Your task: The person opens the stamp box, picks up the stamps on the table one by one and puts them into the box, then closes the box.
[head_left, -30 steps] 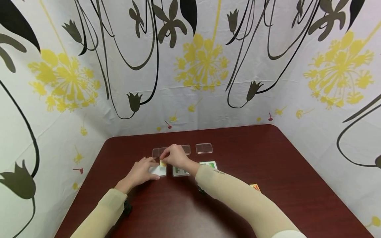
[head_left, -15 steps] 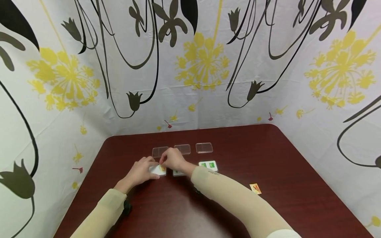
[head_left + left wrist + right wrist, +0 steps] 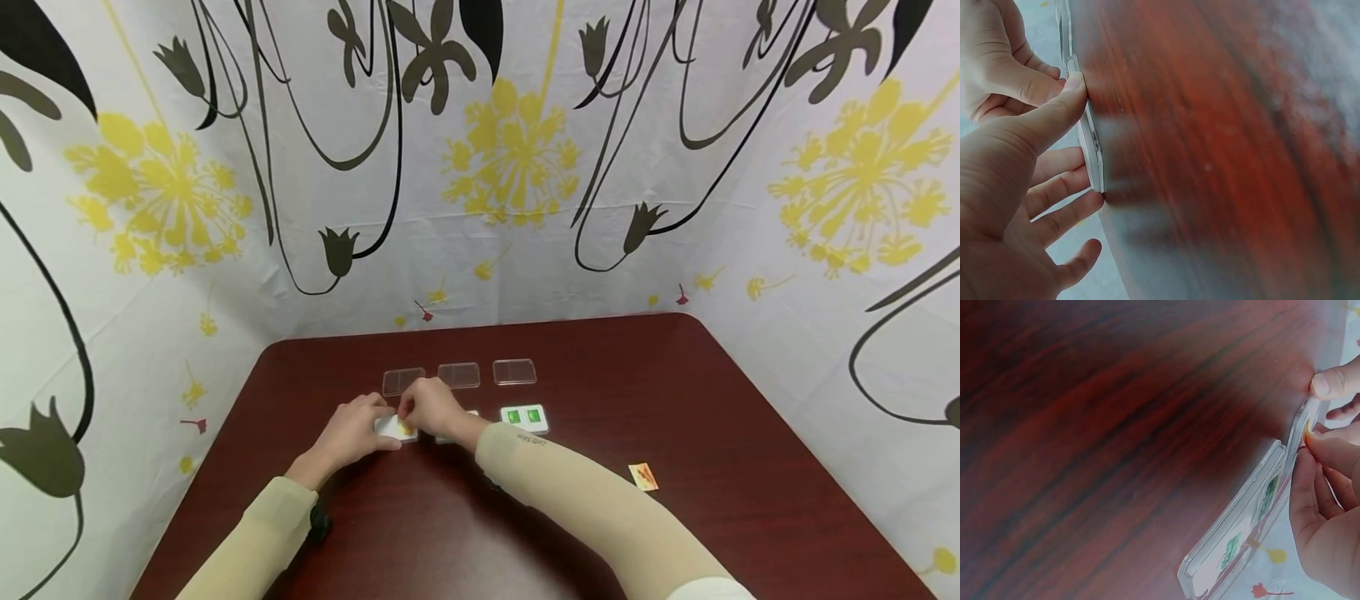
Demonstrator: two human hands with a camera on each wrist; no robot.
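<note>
My left hand (image 3: pixel 347 435) holds a small flat white case (image 3: pixel 387 428) by its edges on the table, thumb on the near side and fingers on the far side in the left wrist view. My right hand (image 3: pixel 437 410) is over the case's right part, thumb and fingertips pinching a small yellow stamp-like piece (image 3: pixel 1308 430) right at its surface. Most of that piece is hidden by the fingers. Just right of it lies a second case with green stamp-like pictures (image 3: pixel 1230 551), partly covered by my right hand in the head view.
A third white case (image 3: pixel 524 419) with two green pictures lies further right. Three clear plastic covers (image 3: pixel 513 372) stand in a row behind the cases. A loose orange-and-yellow piece (image 3: pixel 643 477) rests on the dark red table (image 3: pixel 720 433), beyond my right forearm. Patterned cloth hangs behind.
The yellow piece has gone from standing raised to lying low against the white case. My right hand and forearm have shifted slightly left and lower; the left hand keeps its hold.
</note>
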